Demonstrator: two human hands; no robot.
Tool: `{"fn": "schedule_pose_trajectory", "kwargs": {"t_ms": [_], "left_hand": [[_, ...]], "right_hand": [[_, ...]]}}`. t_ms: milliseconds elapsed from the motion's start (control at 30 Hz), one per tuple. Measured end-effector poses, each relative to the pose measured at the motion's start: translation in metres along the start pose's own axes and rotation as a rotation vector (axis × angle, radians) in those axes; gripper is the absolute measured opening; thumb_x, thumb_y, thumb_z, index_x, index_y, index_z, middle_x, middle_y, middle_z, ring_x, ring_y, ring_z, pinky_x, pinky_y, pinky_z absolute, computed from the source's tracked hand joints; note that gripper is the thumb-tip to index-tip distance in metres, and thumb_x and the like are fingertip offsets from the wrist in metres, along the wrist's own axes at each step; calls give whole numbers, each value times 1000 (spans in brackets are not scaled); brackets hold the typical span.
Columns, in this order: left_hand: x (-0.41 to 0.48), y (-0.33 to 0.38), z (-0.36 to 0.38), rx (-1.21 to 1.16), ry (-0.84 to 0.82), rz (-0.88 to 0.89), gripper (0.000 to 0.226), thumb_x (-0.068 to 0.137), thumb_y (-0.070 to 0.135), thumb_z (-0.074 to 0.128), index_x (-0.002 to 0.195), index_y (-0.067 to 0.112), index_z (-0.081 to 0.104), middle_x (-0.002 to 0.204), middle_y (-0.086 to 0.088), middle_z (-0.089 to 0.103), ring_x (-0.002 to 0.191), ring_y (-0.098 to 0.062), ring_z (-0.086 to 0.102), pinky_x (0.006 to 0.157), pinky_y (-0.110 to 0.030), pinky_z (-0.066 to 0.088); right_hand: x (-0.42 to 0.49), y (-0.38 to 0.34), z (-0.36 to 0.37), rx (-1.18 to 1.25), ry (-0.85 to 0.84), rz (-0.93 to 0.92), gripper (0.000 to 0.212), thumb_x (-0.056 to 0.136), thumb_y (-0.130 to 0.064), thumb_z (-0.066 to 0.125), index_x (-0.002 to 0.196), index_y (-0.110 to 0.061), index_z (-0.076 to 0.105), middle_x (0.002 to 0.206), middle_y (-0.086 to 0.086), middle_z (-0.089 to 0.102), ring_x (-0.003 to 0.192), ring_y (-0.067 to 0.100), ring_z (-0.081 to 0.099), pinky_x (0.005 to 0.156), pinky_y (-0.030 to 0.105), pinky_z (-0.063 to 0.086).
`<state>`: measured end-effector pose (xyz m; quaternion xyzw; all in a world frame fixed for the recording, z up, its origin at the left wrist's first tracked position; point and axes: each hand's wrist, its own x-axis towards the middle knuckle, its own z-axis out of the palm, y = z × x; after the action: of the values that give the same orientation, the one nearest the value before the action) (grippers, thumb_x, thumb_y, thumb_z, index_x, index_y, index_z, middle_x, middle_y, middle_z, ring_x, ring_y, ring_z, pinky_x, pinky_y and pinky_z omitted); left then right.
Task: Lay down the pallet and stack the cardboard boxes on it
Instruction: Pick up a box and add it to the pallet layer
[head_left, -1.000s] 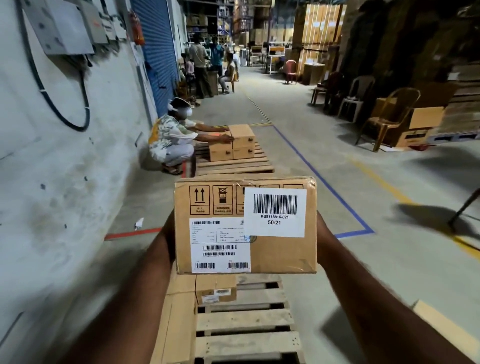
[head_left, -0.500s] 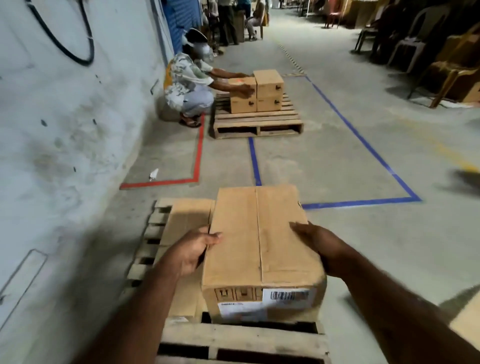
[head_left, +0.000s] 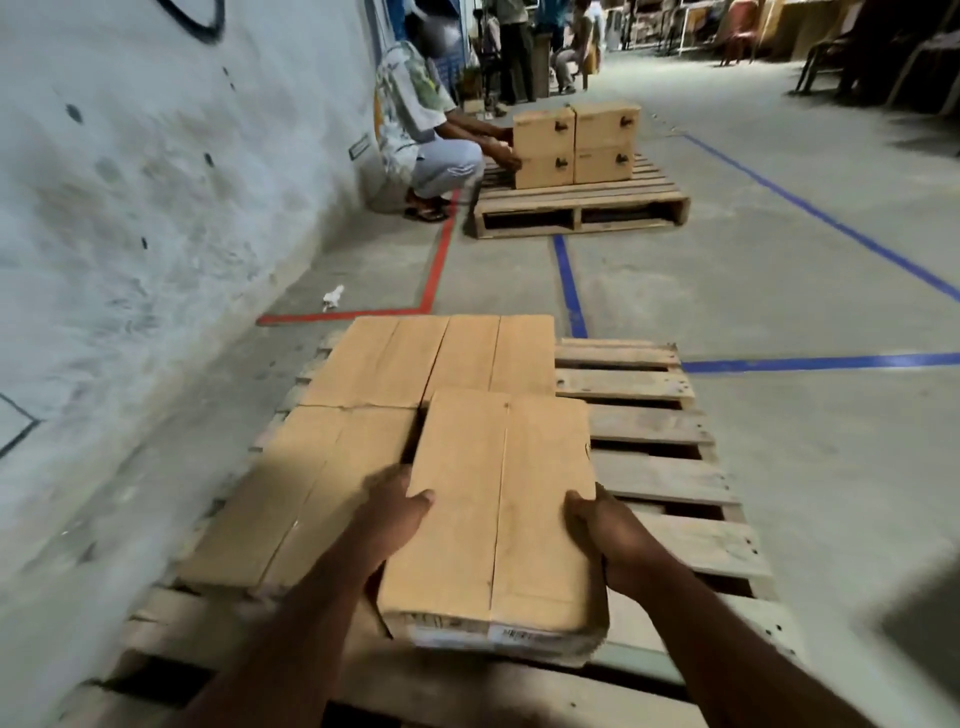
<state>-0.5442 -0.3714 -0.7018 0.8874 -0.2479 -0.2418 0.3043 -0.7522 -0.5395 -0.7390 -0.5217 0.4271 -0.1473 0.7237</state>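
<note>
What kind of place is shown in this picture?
Probably a warehouse: wooden pallets lie on a concrete floor marked with blue tape, cardboard boxes are being stacked, and another worker loads a second pallet.

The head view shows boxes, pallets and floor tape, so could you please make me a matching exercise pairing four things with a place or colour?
Things:
1. Held box
2. Far boxes
3. Tape by the wall
4. Paper scrap

Descriptions:
A. Red
B. Between both hands, over the near pallet
C. On the floor beside the wall
D. Stacked two high on the far pallet

Pairs: 1-B, 2-D, 3-A, 4-C

The left hand and right hand grip opposite sides.
</note>
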Motion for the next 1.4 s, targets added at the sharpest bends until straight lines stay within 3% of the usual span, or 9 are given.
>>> {"fn": "schedule_pose_trajectory", "kwargs": {"t_ms": [133,300,467,700,767,867,1167,1300,1400], "left_hand": [[15,-25,5,337,10,10,61,102,43,42,155,15,27,166,-6,15,152,-28,12,121,-50,16],[9,-29,12,505,-19,51,60,105,38,35,155,9,17,166,-12,10,153,-29,11,121,-48,14],[-8,-40,6,624,-95,109,71,103,43,35,158,6,7,167,-16,-2,154,-32,1,123,-44,11],[-14,-60,2,661,-100,217,126,65,96,10,159,12,5,167,-8,-10,154,-24,-6,124,-43,4],[-14,-64,5,658,-73,235,136,55,100,3,159,13,6,167,-7,-9,154,-24,-6,123,-43,4],[-16,-67,9,645,-30,259,125,62,92,4,159,14,6,167,-5,-9,154,-22,-7,124,-42,3],[-17,-71,18,733,95,260,133,55,81,-38,159,14,11,168,-6,-1,154,-22,-2,123,-39,5],[-18,-60,15,768,47,215,94,87,73,-3,158,13,14,168,-9,4,154,-25,3,124,-42,10],[-15,-32,10,894,6,241,68,100,57,25,153,14,29,165,-10,20,151,-28,16,120,-46,19]], "right_hand": [[34,27,14,-52,-13,-21,26,105,-18,46,127,-15,59,121,9,70,113,31,64,105,52,50],[47,49,27,-113,40,-84,47,93,-41,57,131,-13,58,119,6,70,108,24,65,102,46,51],[12,57,23,-212,-82,-87,112,40,-88,76,128,-24,48,116,0,71,101,18,71,93,43,58],[-62,24,27,-419,-380,-21,124,86,-4,78,148,-10,-29,160,12,24,120,22,41,51,6,47],[-47,36,28,-515,-335,-39,147,75,-14,89,145,-12,-39,164,8,13,132,23,35,75,10,54],[-42,48,27,-690,-327,-85,134,66,-64,81,159,-31,-10,162,8,28,144,29,39,110,44,48],[-38,39,30,-1005,-234,-141,151,61,-33,84,149,-16,-37,164,21,14,141,37,39,110,39,44],[-42,34,33,-1019,-214,-94,146,65,-39,85,153,-16,-29,162,21,16,142,38,37,113,38,39],[-49,10,28,-1002,-179,-142,113,68,-72,74,150,-17,19,147,12,41,130,29,46,112,43,41]]}}
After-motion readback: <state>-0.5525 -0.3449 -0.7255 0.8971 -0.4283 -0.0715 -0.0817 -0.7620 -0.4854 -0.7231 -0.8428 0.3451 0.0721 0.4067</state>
